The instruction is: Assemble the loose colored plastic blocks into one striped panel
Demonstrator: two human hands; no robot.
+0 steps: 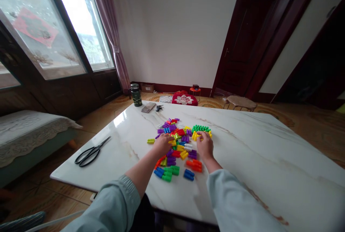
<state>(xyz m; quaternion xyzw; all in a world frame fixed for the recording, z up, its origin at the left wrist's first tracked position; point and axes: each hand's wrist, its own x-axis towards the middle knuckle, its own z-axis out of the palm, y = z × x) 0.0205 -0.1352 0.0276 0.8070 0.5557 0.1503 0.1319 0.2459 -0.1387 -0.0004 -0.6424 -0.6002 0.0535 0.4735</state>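
Observation:
Many colourful plastic toy blocks, shaped like joined pegs, lie in a loose pile on the white marble-patterned table (256, 145). My left hand (162, 145) reaches into the pile's left side, its fingers closed on a yellow block (172, 142). At the pile's right edge, my right hand (205, 146) has its fingers curled on a row of yellow blocks (194, 136). Just behind that row stands a group of green blocks (201, 128), set close together. Nearer to me lie orange blocks (194, 165), a dark blue block (189, 174) and green blocks (171, 171).
Black-handled scissors (90, 154) lie on the table's left side. Toward the far left corner are a dark green bottle (136, 95), a phone (148, 107) and keys (159, 108). Beyond the table stand a red cushioned seat (184, 98) and a round stool (239, 102).

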